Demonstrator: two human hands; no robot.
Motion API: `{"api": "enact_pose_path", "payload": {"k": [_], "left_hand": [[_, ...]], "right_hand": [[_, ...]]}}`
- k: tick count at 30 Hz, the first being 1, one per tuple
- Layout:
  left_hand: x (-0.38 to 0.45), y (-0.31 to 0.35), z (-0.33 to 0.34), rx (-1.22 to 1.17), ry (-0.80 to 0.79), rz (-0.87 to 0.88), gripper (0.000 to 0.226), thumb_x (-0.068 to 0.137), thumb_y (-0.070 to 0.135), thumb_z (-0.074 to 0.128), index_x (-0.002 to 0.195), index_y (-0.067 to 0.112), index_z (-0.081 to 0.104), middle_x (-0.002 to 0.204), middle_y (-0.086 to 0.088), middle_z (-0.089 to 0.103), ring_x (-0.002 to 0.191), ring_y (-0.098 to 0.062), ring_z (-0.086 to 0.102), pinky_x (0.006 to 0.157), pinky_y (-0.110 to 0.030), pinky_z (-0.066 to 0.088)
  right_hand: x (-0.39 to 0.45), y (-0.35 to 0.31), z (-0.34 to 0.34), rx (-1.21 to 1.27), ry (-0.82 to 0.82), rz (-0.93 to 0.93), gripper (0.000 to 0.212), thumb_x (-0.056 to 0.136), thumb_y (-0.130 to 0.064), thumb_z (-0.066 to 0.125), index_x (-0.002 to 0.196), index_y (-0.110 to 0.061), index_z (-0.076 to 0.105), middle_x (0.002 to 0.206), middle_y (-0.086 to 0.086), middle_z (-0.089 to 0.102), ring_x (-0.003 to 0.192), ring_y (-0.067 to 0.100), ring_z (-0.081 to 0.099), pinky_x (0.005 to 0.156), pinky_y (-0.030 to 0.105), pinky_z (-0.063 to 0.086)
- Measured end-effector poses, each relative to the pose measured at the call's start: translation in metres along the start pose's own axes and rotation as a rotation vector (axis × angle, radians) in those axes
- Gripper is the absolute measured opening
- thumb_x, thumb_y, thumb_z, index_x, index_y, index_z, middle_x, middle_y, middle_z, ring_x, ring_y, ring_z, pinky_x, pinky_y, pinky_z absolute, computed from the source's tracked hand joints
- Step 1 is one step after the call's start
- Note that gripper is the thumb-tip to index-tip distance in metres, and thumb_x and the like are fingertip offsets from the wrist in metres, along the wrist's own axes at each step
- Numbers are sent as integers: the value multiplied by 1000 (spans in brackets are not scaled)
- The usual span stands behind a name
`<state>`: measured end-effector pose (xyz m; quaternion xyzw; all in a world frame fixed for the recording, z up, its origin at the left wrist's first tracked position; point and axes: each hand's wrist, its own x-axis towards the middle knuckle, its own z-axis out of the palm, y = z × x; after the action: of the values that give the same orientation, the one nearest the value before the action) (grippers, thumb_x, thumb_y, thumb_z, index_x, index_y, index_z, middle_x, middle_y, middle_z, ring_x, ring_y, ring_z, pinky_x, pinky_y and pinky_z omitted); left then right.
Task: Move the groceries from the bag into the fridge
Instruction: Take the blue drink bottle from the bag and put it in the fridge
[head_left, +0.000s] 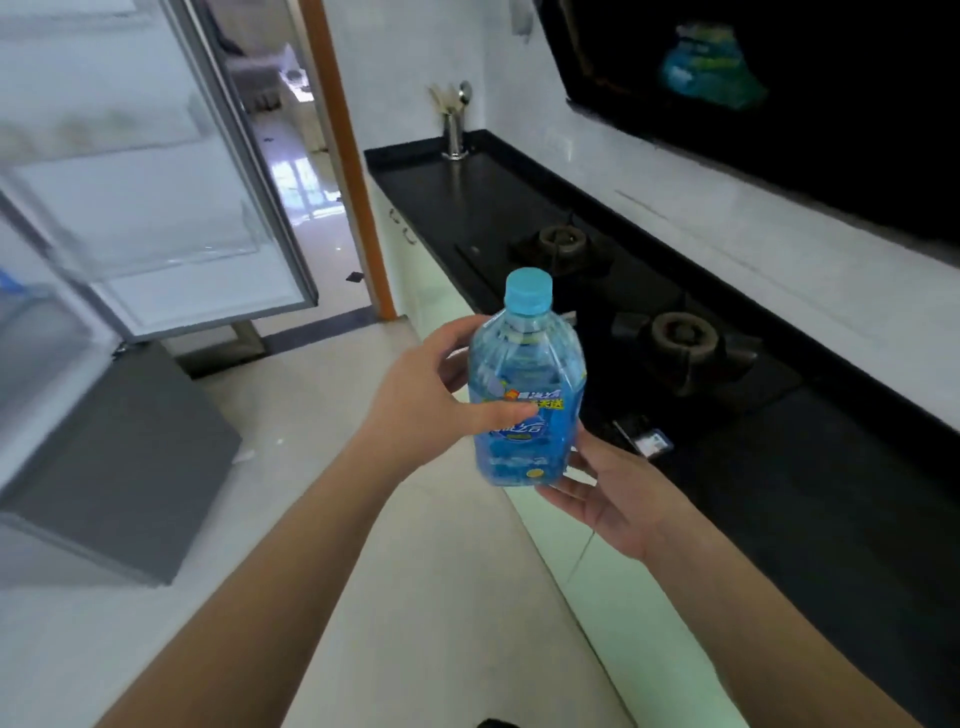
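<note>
A clear blue-labelled drink bottle (525, 395) with a light blue cap is held upright in mid-air beside the black bench (779, 467). The left hand (415, 400) wraps its side; the right hand (618, 499) cups its base. The fridge door (156, 171) stands open at left.

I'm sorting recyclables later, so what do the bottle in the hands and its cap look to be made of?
The bottle looks like clear, blue-tinted plastic: you can see through its shoulder, and a glossy printed blue label wraps the lower body. The cap looks like opaque light-blue plastic with a matte finish. The left hand and right hand hold it.
</note>
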<state>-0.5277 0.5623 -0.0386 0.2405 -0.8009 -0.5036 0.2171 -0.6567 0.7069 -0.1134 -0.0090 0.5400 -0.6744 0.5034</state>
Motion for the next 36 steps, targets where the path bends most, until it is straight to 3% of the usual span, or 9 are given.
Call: {"api": "enact_pose_path", "payload": {"k": [4, 9, 17, 22, 25, 32, 36], "left_hand": [[2, -11, -50, 55, 98, -31, 67, 66, 34, 86, 124, 36, 54, 113, 21, 68, 101, 0, 66, 83, -24, 58], [13, -27, -96, 96, 233, -59, 76, 67, 35, 86, 134, 31, 51, 120, 14, 66, 109, -8, 65, 88, -35, 58], [51, -48, -149, 82, 424, -121, 74, 69, 28, 88, 134, 28, 53, 118, 14, 68, 109, -5, 64, 90, -35, 58], [70, -48, -180, 116, 536, -122, 64, 68, 25, 87, 122, 37, 56, 109, 17, 70, 103, -2, 66, 83, -20, 56], [75, -54, -200, 75, 594, -133, 66, 69, 21, 87, 127, 30, 56, 113, 11, 70, 106, -9, 66, 88, -27, 56], [77, -78, -257, 15, 724, -149, 73, 67, 26, 85, 133, 23, 54, 116, 7, 69, 108, -11, 66, 91, -29, 55], [77, -102, -302, -3, 787, -145, 70, 70, 17, 87, 131, 24, 55, 115, 6, 70, 108, -12, 66, 92, -32, 56]], "right_hand": [[23, 1, 56, -49, -64, 22, 22, 87, -34, 67, 99, -17, 76, 101, 7, 73, 98, 26, 69, 86, 41, 57], [61, -5, 111, -111, -167, 54, 26, 85, -37, 68, 99, -16, 76, 91, 4, 75, 92, 25, 71, 84, 41, 58], [138, -26, 176, -166, -329, 133, 30, 85, -35, 68, 100, -10, 74, 101, 10, 72, 93, 28, 71, 86, 44, 56], [177, -44, 219, -215, -440, 185, 35, 82, -34, 69, 105, -8, 72, 110, 14, 69, 100, 33, 68, 91, 47, 54], [195, -46, 248, -251, -506, 205, 40, 73, -36, 71, 101, -9, 73, 109, 13, 69, 101, 33, 67, 91, 47, 54], [221, -35, 325, -319, -586, 270, 34, 80, -34, 69, 101, -8, 71, 109, 14, 69, 98, 31, 68, 92, 47, 53], [232, -23, 378, -360, -625, 287, 29, 81, -34, 68, 96, -9, 71, 101, 12, 69, 93, 29, 69, 93, 47, 53]]}}
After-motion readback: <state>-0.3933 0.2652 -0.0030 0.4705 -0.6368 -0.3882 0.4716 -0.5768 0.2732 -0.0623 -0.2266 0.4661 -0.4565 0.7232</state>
